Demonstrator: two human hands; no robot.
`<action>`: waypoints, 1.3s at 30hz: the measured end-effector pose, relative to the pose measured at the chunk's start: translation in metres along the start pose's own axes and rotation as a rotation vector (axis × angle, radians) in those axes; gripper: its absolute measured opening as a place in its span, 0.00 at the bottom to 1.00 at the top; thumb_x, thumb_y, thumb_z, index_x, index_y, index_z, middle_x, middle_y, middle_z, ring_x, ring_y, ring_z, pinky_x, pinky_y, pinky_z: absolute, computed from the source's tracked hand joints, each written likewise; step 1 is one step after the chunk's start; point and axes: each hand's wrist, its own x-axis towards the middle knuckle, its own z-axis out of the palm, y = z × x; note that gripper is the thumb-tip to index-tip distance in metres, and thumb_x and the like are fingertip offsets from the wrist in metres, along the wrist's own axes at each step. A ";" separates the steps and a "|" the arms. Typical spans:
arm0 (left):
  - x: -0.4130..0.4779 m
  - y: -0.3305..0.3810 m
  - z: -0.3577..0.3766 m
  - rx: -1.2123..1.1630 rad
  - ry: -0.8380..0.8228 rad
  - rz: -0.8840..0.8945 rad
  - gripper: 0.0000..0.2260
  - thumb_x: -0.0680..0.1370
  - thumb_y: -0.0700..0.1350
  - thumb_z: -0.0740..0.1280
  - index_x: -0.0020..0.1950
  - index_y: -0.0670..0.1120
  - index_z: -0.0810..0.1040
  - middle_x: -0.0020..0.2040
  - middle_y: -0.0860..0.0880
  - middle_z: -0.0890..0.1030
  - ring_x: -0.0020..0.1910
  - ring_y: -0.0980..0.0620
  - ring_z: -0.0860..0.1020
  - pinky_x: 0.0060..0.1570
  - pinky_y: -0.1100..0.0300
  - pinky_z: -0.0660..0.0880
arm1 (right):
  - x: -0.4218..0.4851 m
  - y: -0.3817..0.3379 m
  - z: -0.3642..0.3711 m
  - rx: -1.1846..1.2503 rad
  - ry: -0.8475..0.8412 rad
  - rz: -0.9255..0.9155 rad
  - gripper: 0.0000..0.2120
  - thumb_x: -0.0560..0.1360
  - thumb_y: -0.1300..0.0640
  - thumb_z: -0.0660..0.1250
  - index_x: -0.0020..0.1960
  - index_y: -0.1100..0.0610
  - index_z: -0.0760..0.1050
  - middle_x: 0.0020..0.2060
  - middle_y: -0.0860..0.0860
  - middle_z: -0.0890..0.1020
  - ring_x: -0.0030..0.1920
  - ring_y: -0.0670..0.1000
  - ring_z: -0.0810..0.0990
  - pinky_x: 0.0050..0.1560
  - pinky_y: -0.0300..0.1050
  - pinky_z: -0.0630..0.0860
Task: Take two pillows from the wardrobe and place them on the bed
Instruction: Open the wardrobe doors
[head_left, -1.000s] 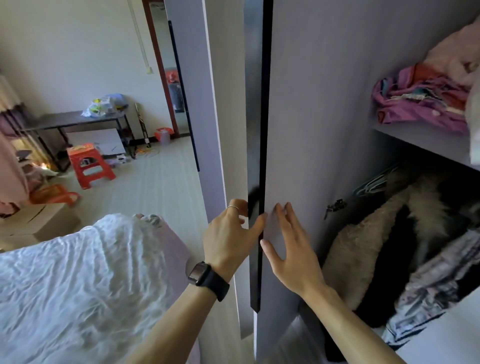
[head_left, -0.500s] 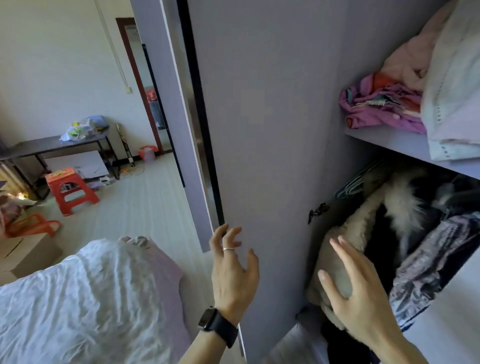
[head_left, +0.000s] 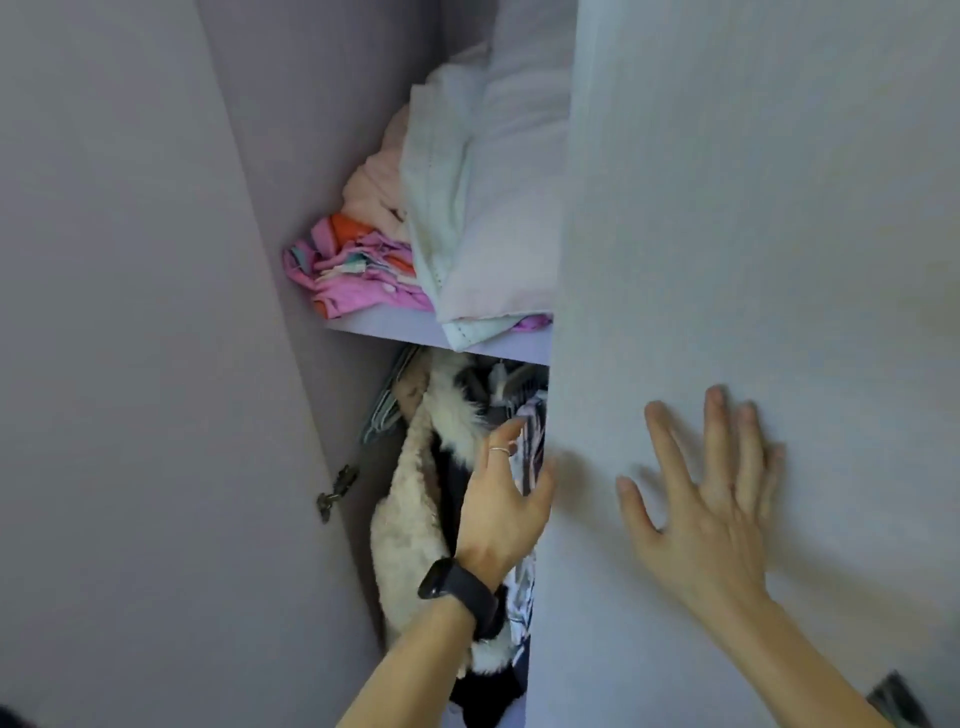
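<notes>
Progress: I judge the task barely begun; neither pillow is out of the wardrobe and the bed is out of view, so both carries remain.
Left door (head_left: 130, 364): swung wide open, its hinge (head_left: 335, 491) showing at the inner edge.
Upper shelf (head_left: 384, 326): holds a crumpled pink and orange pile of clothes (head_left: 353, 265) at the left; just beside it, two pale pillows (head_left: 488, 208) lie stacked, the lower one's corner overhanging the shelf edge. I take these as my targets.
Lower compartment: packed with hanging garments, a cream fleece coat (head_left: 410, 509) at the left touching a black and white furry one (head_left: 457, 415).
Left hand (head_left: 501, 506): wearing a ring and a dark watch (head_left: 460, 592), it reaches into the gap with fingers loosely spread and grasps nothing, though its thumb side meets the right door's edge.
Right door (head_left: 753, 208): only partly open and covering the right part of the shelf and pillows.
Right hand (head_left: 706, 499): flat, fingers splayed, palm pressed on the door face, gripping nothing.
Next need: I reckon that door must clear before the pillows come free.
</notes>
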 end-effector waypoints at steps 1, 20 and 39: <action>0.007 0.005 0.005 -0.065 -0.035 0.016 0.21 0.77 0.57 0.67 0.69 0.66 0.66 0.67 0.60 0.75 0.62 0.68 0.73 0.58 0.71 0.70 | 0.002 0.007 0.001 -0.063 0.008 0.019 0.33 0.77 0.41 0.64 0.80 0.47 0.64 0.83 0.58 0.53 0.82 0.63 0.50 0.77 0.71 0.46; 0.027 -0.010 -0.019 -0.499 -0.326 -0.081 0.05 0.77 0.46 0.73 0.51 0.51 0.80 0.46 0.50 0.86 0.48 0.55 0.85 0.48 0.63 0.80 | -0.021 -0.026 -0.010 -0.195 -0.162 0.239 0.33 0.82 0.38 0.54 0.83 0.40 0.44 0.83 0.53 0.41 0.83 0.59 0.40 0.76 0.72 0.54; -0.121 0.016 -0.050 -0.808 -1.071 0.124 0.15 0.75 0.32 0.71 0.59 0.45 0.84 0.58 0.47 0.85 0.61 0.49 0.82 0.60 0.59 0.78 | -0.232 -0.148 -0.133 0.305 -0.219 0.746 0.37 0.75 0.31 0.63 0.78 0.27 0.46 0.73 0.30 0.69 0.60 0.30 0.78 0.57 0.35 0.77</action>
